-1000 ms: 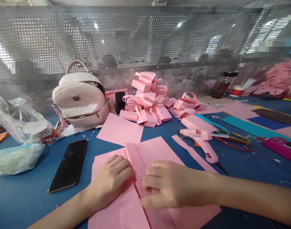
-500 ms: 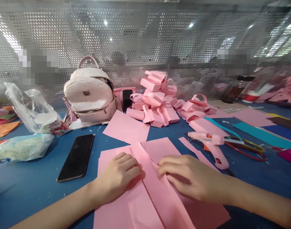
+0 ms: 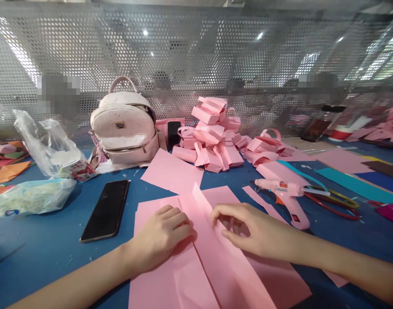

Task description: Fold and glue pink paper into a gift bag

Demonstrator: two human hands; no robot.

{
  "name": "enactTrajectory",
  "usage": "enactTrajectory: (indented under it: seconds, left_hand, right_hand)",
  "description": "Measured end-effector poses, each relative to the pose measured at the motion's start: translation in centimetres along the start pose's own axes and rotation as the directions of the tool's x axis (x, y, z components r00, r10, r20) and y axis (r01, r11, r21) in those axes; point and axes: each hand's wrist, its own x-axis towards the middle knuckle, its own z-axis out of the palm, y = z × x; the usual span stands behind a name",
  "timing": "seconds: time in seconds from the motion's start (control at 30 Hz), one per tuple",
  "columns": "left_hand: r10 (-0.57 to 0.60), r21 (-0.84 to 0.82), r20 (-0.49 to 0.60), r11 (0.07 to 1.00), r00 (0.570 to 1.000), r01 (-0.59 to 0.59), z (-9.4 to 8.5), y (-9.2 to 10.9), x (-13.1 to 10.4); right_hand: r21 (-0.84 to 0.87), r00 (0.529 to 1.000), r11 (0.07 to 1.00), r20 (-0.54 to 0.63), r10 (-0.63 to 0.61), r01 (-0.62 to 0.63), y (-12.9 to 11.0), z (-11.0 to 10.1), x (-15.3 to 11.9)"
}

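Note:
A folded sheet of pink paper (image 3: 212,246) lies in front of me on a stack of pink sheets (image 3: 145,292). Its long right-hand flap stands partly raised along a crease. My left hand (image 3: 166,238) rests on the folded sheet's left part, fingers curled together and pressing it down; the fingertips are partly hidden. Beside the raised flap is my right hand (image 3: 251,231), its fingers bent and the thumb held apart from them. That hand is open at the flap's edge, with no paper visibly pinched.
A black phone (image 3: 105,210) lies left of the stack, a pink glue gun (image 3: 288,197) to the right. Behind stand a pale pink backpack (image 3: 124,128) and a heap of folded pink paper pieces (image 3: 212,137). A perforated metal screen (image 3: 190,56) closes off the back.
My right hand's fingers have loosened and come up from the sheet, and the flap now stands higher. The left hand stays in place on the paper. The view has shifted slightly.

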Motion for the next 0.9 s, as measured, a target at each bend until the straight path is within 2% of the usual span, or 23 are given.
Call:
enactTrajectory:
  seconds: [0.17,0.3,0.4,0.57,0.9]
  left_hand:
    - [0.008,0.0,0.0,1.0,1.0,-0.008,-0.1,0.0,-0.1]
    - [0.05,0.01,0.039,0.999,0.998,-0.051,-0.3,0.1,0.0]
    - [0.084,0.048,0.065,0.995,0.994,-0.087,-0.5,0.2,0.1]
    - [0.1,0.052,0.071,0.993,0.992,-0.104,-0.5,0.1,0.1]
    - [0.103,0.068,0.075,0.992,0.992,-0.108,-0.5,0.1,0.1]
  right_hand:
    - [-0.18,0.996,0.981,0.022,0.084,-0.079,0.6,-0.3,0.0]
    - [-0.284,0.992,0.951,0.014,0.128,-0.119,0.2,-0.3,0.0]
    - [-0.305,0.994,0.947,0.012,0.113,-0.104,-0.6,-0.1,-0.1]
    - [-0.324,0.994,0.945,0.076,0.075,-0.047,-1.5,0.1,0.0]
    - [-0.412,0.996,0.91,0.094,-0.004,0.043,-1.5,0.6,0.0]
